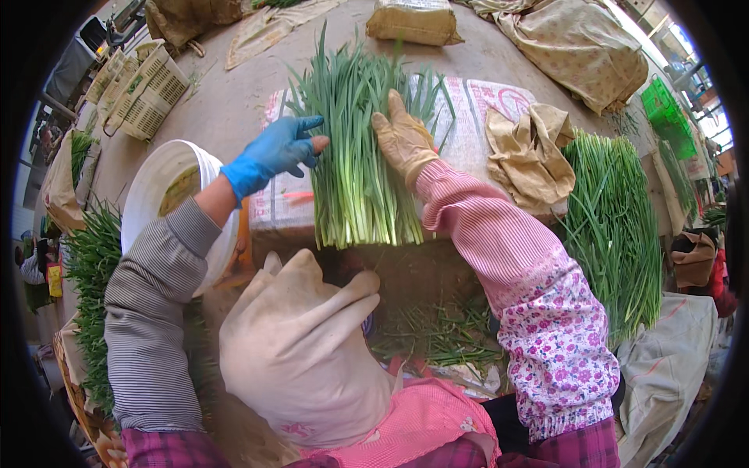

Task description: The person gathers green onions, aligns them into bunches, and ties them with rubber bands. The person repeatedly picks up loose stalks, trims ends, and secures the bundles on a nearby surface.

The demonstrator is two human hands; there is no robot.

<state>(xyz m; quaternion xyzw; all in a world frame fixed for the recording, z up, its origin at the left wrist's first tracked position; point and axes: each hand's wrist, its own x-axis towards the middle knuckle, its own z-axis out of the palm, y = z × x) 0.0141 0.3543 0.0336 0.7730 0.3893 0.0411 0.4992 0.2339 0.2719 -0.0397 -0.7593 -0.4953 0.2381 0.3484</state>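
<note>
A thick bunch of garlic chives (357, 158) lies across a low stand covered with a white woven sack (468, 96). Its pale cut ends face me at the front edge, and the green leaves point away. My left hand (281, 149), in a blue glove with the thumb tip bare, is at the left side of the bunch with its fingers apart. On the opposite side, my right hand (404, 137) in a tan glove lies against the leaves, its fingers extended. Both hands look unclosed around the bunch, though the right fingertips partly overlap leaves.
A white bucket (167, 169) holding liquid stands left of the stand. Brown cloth (529, 155) lies on its right end, beside a large pile of chives (614, 234). More greens (96, 292) are at left. Loose trimmings (439, 333) litter the ground. Plastic crates (146, 93) stand farther off.
</note>
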